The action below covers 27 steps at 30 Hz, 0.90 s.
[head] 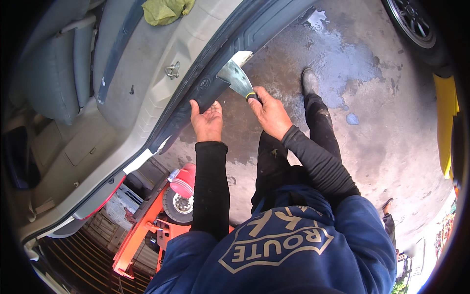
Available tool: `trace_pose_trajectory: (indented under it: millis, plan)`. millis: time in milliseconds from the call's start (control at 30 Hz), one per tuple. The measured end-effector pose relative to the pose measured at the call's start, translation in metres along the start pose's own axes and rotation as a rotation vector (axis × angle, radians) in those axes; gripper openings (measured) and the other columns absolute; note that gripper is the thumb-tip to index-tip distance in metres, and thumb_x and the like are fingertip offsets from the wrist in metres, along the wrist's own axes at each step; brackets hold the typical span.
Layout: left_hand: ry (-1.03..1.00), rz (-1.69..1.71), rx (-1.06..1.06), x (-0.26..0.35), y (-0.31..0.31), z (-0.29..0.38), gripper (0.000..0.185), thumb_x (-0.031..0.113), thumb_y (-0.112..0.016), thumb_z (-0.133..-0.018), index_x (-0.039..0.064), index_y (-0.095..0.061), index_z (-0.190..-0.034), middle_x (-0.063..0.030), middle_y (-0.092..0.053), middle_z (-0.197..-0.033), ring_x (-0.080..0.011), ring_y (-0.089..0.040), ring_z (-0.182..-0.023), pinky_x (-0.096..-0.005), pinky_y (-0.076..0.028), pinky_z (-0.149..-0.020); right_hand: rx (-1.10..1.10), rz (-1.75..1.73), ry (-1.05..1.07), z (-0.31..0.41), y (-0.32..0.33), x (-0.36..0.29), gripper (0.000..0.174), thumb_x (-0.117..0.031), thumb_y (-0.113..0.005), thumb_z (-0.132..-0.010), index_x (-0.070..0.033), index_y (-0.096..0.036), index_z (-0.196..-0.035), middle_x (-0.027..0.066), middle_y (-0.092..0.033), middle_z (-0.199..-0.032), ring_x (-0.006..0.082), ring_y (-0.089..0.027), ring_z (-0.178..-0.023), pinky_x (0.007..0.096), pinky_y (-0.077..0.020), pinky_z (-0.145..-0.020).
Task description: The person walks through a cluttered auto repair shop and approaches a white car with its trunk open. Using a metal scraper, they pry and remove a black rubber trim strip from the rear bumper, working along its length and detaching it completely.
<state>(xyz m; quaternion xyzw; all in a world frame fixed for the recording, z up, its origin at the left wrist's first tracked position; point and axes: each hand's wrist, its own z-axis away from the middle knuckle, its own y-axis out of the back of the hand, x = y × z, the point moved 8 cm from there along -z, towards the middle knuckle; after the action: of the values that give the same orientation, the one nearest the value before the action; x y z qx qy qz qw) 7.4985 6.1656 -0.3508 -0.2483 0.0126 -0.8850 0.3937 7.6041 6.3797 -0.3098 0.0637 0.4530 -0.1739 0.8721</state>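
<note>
My right hand (272, 114) grips a putty knife (237, 78) by its dark handle with a yellow ring. The wide metal blade lies against the dark plastic bumper trim (220, 85), beside a whitish patch (242, 57) on it. On the near side of the blade, my left hand (208, 120) holds the trim's lower edge, thumb uppermost and fingers partly hidden. A round emblem (204, 83) is moulded into the trim just above that hand. The trim runs along the sill of a vehicle's open rear cargo area, below a metal latch striker (172, 70).
A yellow-green cloth (167, 11) lies on the cargo floor, and a small dark fastener (132, 89) sits nearby. Orange equipment (141, 228) with a wheel (179, 205) and a red container (184, 180) stand at lower left. Wet patches (352, 62) mark the concrete. Another person's foot (387, 205) shows at right.
</note>
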Motion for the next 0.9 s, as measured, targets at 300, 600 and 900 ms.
trace_pose_trajectory:
  millis: [300,600,900]
  plan:
    - [0.034,0.068,-0.044,-0.004,-0.003,-0.002,0.034,0.03,-0.075,-0.093,0.0,-0.067,-0.107,-0.0109,-0.073,-0.106,-0.0253,-0.068,-0.095,-0.0415,-0.054,-0.085,-0.168,-0.47,-0.2,0.013,-0.008,0.014,0.031,-0.023,-0.055,-0.102,-0.007,-0.055,-0.129,0.0083,-0.065,-0.083,0.017,-0.062,-0.069,0.0302,-0.0513,-0.051]
    - [-0.034,-0.039,-0.109,-0.005,-0.006,0.007,0.042,0.039,-0.069,-0.097,-0.001,-0.067,-0.11,-0.0115,-0.072,-0.111,-0.0243,-0.068,-0.103,-0.0403,-0.056,-0.09,-0.338,-1.186,-0.153,0.019,-0.019,0.036,0.075,-0.017,-0.065,-0.098,-0.013,-0.023,-0.16,0.0151,-0.056,-0.121,0.0143,-0.054,-0.061,0.0237,-0.0424,-0.042]
    - [-0.084,-0.931,-0.603,-0.096,-0.02,0.067,0.055,0.05,-0.043,-0.107,0.0,-0.055,-0.128,-0.0173,-0.065,-0.116,-0.0293,-0.063,-0.114,-0.0455,-0.049,-0.104,-0.288,-1.204,-0.267,0.02,-0.025,0.039,0.062,-0.02,-0.053,-0.106,-0.018,-0.024,-0.162,0.0112,-0.058,-0.112,0.012,-0.049,-0.056,0.0207,-0.0324,-0.039]
